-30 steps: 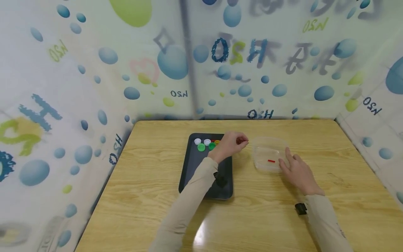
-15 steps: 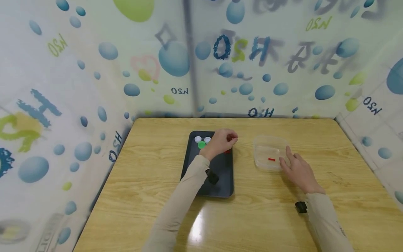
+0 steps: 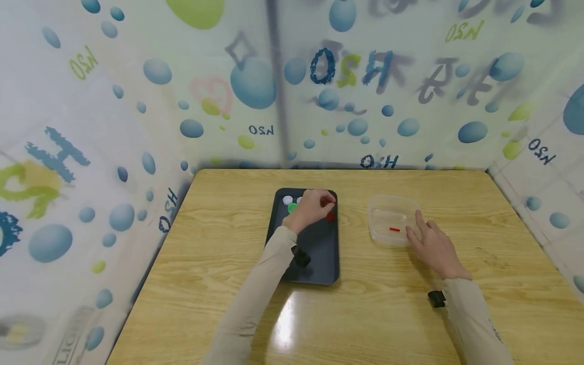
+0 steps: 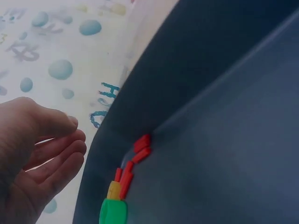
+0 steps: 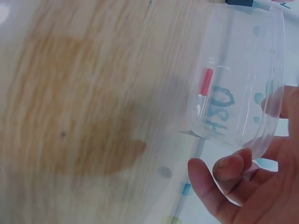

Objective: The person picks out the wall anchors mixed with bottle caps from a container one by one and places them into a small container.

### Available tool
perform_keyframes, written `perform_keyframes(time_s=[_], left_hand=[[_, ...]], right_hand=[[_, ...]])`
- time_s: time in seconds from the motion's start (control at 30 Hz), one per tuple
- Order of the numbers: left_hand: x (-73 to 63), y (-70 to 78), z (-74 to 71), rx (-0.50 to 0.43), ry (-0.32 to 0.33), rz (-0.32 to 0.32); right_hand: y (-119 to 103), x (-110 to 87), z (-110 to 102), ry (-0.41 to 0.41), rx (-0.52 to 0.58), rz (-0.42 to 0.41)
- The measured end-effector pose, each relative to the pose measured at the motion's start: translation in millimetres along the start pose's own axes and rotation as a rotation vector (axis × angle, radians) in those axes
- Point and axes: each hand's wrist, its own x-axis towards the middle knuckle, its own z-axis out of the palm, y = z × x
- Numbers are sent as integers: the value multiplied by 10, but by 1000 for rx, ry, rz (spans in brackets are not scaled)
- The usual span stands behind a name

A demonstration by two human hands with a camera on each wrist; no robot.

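My left hand [image 3: 311, 207] hovers over the far right part of the dark tray [image 3: 315, 253], its thumb close to bent, loose fingers; nothing shows between them in the left wrist view. Along the tray's far edge lie several small red sticks [image 4: 141, 148], a yellow piece [image 4: 113, 190] and a green cap [image 4: 113, 212]. White caps [image 3: 287, 199] sit at the far left corner, one partly hidden by the hand. My right hand [image 3: 435, 248] touches the right rim of a clear plastic container [image 5: 247, 79], fingers spread about its corner. Inside the container lies one red stick [image 5: 207, 81].
The tray and the container stand apart on a wooden table [image 3: 219, 253]. A printed curtain [image 3: 337, 111] rises behind the table's far edge and along both sides. A dark wrist camera [image 3: 437, 299] sits below the right hand.
My left hand has moved left from the gap between tray and container to over the tray's far right part. The right hand stays at the container's rim.
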Motion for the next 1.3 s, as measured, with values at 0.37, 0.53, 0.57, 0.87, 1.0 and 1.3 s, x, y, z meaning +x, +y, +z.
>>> perform_keyframes(time_s=[0.37,0.53,0.57,0.87,1.0,1.3], left_hand=[[-54,-83,85,32,-38,-35],[-44,-106,129,29,-47,-42],[-41,-109,135,29,-48,-40],[-47,-167,203,81,-72,-54],[-51,-184,227,102,-79,-69],[-61,-198,257,94,-76,-93]], right_hand=[[7,6,6,6,5,-5],[19,12,17,7,6,4],[22,13,19,7,4,6],[18,13,18,23,11,-4],[13,14,24,35,16,-8],[20,10,39,43,12,-7]])
